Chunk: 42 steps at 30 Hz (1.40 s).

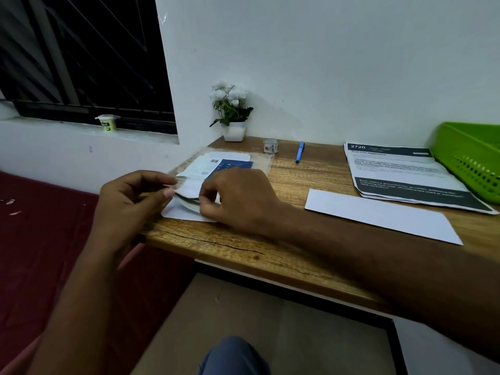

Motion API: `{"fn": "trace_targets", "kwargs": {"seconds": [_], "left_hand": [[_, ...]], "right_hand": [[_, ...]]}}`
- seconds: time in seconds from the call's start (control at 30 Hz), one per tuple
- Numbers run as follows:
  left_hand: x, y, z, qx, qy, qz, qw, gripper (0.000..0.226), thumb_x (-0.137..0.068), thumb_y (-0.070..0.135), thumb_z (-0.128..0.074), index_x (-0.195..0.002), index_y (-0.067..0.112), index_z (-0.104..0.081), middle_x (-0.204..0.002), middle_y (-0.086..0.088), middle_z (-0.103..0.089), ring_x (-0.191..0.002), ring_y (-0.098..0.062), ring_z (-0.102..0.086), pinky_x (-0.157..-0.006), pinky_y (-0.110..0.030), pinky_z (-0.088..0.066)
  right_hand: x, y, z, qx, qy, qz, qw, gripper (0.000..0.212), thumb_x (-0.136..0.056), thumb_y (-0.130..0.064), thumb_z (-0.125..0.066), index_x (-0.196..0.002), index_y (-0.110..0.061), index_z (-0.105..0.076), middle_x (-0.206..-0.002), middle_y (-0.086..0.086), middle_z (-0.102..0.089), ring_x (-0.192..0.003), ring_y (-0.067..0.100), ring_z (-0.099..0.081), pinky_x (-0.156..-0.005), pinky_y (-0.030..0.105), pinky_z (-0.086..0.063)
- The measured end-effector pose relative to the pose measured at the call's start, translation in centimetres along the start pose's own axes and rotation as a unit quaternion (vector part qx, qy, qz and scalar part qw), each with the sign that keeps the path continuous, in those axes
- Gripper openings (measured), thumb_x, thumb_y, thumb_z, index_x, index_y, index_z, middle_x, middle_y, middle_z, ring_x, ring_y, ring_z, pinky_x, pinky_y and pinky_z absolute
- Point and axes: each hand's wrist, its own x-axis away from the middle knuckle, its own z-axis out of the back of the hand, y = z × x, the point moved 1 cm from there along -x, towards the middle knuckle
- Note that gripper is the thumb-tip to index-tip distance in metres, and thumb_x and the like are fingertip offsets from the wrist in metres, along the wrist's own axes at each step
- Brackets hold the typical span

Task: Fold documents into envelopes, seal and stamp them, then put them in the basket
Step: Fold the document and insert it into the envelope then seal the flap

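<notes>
Green basket (472,158) — contents unseen.

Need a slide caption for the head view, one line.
Both hands work folded paper at the desk's left corner; envelope, documents, green basket wait alongside.

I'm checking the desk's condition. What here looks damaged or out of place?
A dark crack runs along the wooden desk near its front edge, below the right hand. Nothing else stands out.
</notes>
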Motion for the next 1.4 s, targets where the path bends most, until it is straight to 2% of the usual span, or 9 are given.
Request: {"fn": "trace_targets", "kwargs": {"seconds": [0.3, 0.47, 0.57, 0.73, 0.87, 0.97, 1.07, 1.23, 1.4], "left_hand": [[-0.1, 0.0, 0.2, -0.022, -0.047, -0.009, 0.999, 0.029, -0.068, 0.025, -0.075, -0.097, 0.026, -0.071, -0.096, 0.005, -0.073, -0.093, -0.010, -0.068, -0.081, -0.026, -0.052], [-1.1, 1.2, -1.1, -0.059, -0.070, -0.074, 0.993, 0.021, -0.075, 0.027, -0.071, -0.096, 0.022, -0.071, -0.094, 0.008, -0.073, -0.091, -0.010, -0.068, -0.082, -0.027, -0.056], [-2.3, 2.4, -2.2, -0.053, -0.072, -0.125, 0.988, 0.013, -0.078, 0.027, -0.069, -0.087, 0.018, -0.070, -0.083, 0.010, -0.072, -0.081, -0.012, -0.067, -0.079, -0.035, -0.056], [-5.1, 6.5, -4.4, -0.017, -0.100, -0.221, 0.970, 0.007, -0.087, 0.014, -0.065, -0.092, 0.018, -0.067, -0.082, 0.021, -0.070, -0.079, 0.000, -0.063, -0.072, -0.018, -0.051], [-7.3, 9.9, -7.1, -0.095, -0.133, -0.311, 0.936, 0.011, -0.090, 0.021, -0.063, -0.100, 0.017, -0.067, -0.085, 0.033, -0.066, -0.081, 0.006, -0.062, -0.070, -0.012, -0.047], [-8.8, 11.2, -9.4, -0.126, -0.156, -0.348, 0.916, 0.018, -0.091, 0.023, -0.061, -0.103, 0.012, -0.069, -0.087, 0.026, -0.064, -0.082, 0.010, -0.059, -0.072, -0.009, -0.043], [-10.0, 12.1, -11.8, -0.142, -0.198, -0.365, 0.898, 0.024, -0.090, 0.025, -0.059, -0.106, 0.011, -0.070, -0.089, 0.011, -0.063, -0.082, 0.007, -0.057, -0.073, -0.010, -0.040], [-11.4, 12.0, -16.5, -0.141, -0.259, -0.361, 0.885, 0.031, -0.088, 0.034, -0.055, -0.104, 0.013, -0.072, -0.084, 0.015, -0.062, -0.078, -0.006, -0.059, -0.069, -0.016, -0.042], [-12.7, 10.2, -21.2, -0.135, -0.282, -0.338, 0.887, 0.031, -0.089, 0.033, -0.051, -0.100, 0.012, -0.073, -0.077, 0.019, -0.058, -0.073, 0.004, -0.056, -0.065, -0.008, -0.036]], "right_hand": [[0.8, 1.4, 1.2, -0.302, 0.084, -0.056, 0.948, 0.013, -0.090, -0.026, -0.060, -0.080, -0.023, -0.068, -0.069, -0.012, -0.065, -0.063, 0.005, -0.058, -0.061, 0.035, -0.050], [1.3, 1.9, 3.9, -0.425, 0.111, -0.055, 0.897, 0.015, -0.099, -0.010, -0.053, -0.094, -0.001, -0.065, -0.076, 0.025, -0.062, -0.064, 0.022, -0.055, -0.051, 0.026, -0.048], [1.9, 2.7, 6.1, -0.454, 0.145, -0.052, 0.878, 0.013, -0.098, -0.009, -0.054, -0.094, -0.008, -0.066, -0.071, 0.012, -0.061, -0.061, 0.018, -0.057, -0.049, 0.029, -0.052], [3.5, 5.1, 10.1, -0.440, 0.177, -0.065, 0.878, 0.009, -0.092, -0.007, -0.063, -0.092, -0.014, -0.069, -0.063, -0.008, -0.067, -0.055, 0.010, -0.058, -0.051, 0.032, -0.053], [5.2, 7.3, 12.2, -0.447, 0.184, -0.092, 0.870, 0.012, -0.089, -0.009, -0.068, -0.099, -0.014, -0.072, -0.076, 0.005, -0.071, -0.065, 0.022, -0.059, -0.052, 0.029, -0.051], [6.5, 9.0, 13.0, -0.457, 0.194, -0.123, 0.859, 0.019, -0.088, -0.011, -0.067, -0.107, -0.012, -0.070, -0.080, 0.007, -0.069, -0.062, 0.015, -0.061, -0.053, 0.025, -0.051], [7.8, 10.6, 13.4, -0.492, 0.190, -0.151, 0.836, 0.024, -0.087, -0.016, -0.069, -0.111, -0.012, -0.069, -0.079, 0.002, -0.065, -0.061, 0.010, -0.056, -0.054, 0.024, -0.050], [9.7, 13.4, 13.7, -0.494, 0.181, -0.207, 0.825, 0.029, -0.076, -0.020, -0.076, -0.104, -0.014, -0.071, -0.082, 0.002, -0.065, -0.065, 0.011, -0.058, -0.052, 0.022, -0.048], [11.3, 17.0, 13.9, -0.523, 0.160, -0.284, 0.788, 0.016, -0.089, -0.015, -0.062, -0.102, -0.012, -0.071, -0.080, 0.002, -0.068, -0.061, 0.013, -0.061, -0.052, 0.024, -0.049]]}}
